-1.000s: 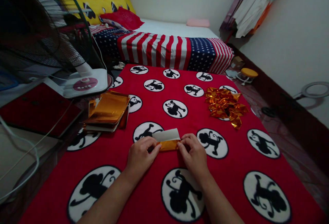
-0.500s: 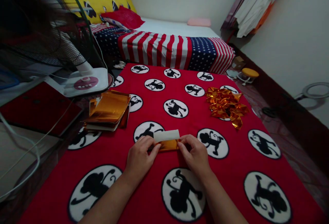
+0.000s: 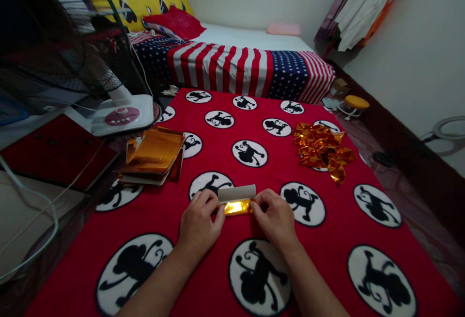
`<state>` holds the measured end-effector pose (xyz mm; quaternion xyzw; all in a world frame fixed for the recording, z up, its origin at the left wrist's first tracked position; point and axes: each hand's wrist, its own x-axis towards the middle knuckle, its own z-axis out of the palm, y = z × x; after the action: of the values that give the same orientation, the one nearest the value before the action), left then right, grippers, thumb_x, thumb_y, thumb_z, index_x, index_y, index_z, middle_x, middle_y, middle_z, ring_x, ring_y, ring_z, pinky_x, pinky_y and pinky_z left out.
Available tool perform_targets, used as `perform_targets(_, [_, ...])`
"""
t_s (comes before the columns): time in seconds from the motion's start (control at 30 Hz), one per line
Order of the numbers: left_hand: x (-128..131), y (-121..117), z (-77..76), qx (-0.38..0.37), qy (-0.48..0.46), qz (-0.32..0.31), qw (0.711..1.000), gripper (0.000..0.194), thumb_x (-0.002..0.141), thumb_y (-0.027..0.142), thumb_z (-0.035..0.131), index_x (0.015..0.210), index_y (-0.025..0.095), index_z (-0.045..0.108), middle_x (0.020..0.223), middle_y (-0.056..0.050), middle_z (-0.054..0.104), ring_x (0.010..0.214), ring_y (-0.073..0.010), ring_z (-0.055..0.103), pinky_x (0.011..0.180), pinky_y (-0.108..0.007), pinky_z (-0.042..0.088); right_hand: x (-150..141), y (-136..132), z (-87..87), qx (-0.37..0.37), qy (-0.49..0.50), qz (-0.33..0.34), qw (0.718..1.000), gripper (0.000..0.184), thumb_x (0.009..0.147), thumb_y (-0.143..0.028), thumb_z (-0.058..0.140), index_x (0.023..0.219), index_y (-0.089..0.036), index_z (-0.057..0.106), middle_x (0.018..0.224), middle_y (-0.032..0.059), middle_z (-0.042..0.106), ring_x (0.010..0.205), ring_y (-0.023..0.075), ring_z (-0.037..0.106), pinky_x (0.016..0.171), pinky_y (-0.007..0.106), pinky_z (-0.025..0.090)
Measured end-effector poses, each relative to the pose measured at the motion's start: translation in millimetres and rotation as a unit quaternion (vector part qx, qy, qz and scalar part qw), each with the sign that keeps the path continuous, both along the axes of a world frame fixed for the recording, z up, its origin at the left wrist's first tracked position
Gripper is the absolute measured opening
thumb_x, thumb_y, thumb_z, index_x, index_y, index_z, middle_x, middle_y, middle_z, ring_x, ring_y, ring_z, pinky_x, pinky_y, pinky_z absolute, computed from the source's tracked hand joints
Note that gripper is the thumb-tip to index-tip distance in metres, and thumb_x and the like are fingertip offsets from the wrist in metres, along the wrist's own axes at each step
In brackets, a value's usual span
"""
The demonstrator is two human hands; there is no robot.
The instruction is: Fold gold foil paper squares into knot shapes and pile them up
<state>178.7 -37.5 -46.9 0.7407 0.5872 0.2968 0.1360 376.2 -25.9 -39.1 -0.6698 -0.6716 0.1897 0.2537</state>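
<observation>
A small sheet of gold foil paper [image 3: 237, 200], white on its back, lies partly folded on a red blanket [image 3: 203, 254] printed with black monkey figures. My left hand [image 3: 200, 222] pinches its left end, fingers curled closed. My right hand [image 3: 273, 216] pinches the right end in the same way. The white flap stands up behind the shiny gold fold between my fingertips.
A stack of gold foil sheets [image 3: 152, 156] lies at the blanket's left edge. A pile of folded gold pieces [image 3: 321, 149] sits at the right. A standing fan [image 3: 119, 113] and a red case [image 3: 51, 150] are to the left. A bed with a flag-patterned cover [image 3: 232, 67] lies beyond.
Both hands have pressed the fold tighter and the gold face now catches the light. The view has shifted slightly; hands stay in the same spot.
</observation>
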Motion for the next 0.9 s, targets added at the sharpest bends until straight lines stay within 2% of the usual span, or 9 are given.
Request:
perform_targets(0.17, [-0.6, 1.0, -1.1, -0.011, 0.009, 0.024, 1.0, 0.017, 0.082, 0.02, 0.056, 0.065, 0.018, 0.056, 0.098, -0.005, 0.057, 0.092, -0.0196, 0.055, 0.078, -0.031, 0.047, -2.1, 0.6, 3.6, -0.017, -0.005, -0.012, 1.0, 0.018, 0.079, -0.023, 0.058, 0.061, -0.021, 0.054, 0.073, -0.002, 0.059, 0.068, 0.0133, 0.054, 0.06, 0.025, 0.035])
perform_targets(0.4, [-2.1, 0.8, 0.3, -0.028, 0.008, 0.027, 0.999, 0.018, 0.085, 0.021, 0.054, 0.068, 0.019, 0.057, 0.099, -0.005, 0.058, 0.094, -0.0197, 0.055, 0.079, -0.032, 0.047, -3.5, -1.0, 1.7, -0.009, -0.016, -0.03, 0.999, 0.019, 0.079, -0.025, 0.06, 0.061, -0.02, 0.055, 0.087, -0.0012, 0.06, 0.069, 0.011, 0.055, 0.057, 0.024, 0.034])
perform_targets(0.9, [-1.4, 1.7, -1.5, -0.031, 0.027, 0.033, 0.999, 0.018, 0.088, 0.022, 0.051, 0.07, 0.019, 0.055, 0.098, -0.004, 0.058, 0.093, -0.0197, 0.056, 0.078, -0.032, 0.047, -5.4, -1.7, 3.9, -0.008, -0.011, -0.04, 0.999, 0.02, 0.082, -0.024, 0.055, 0.063, -0.019, 0.055, 0.086, -0.0013, 0.059, 0.072, 0.0116, 0.056, 0.06, 0.024, 0.035])
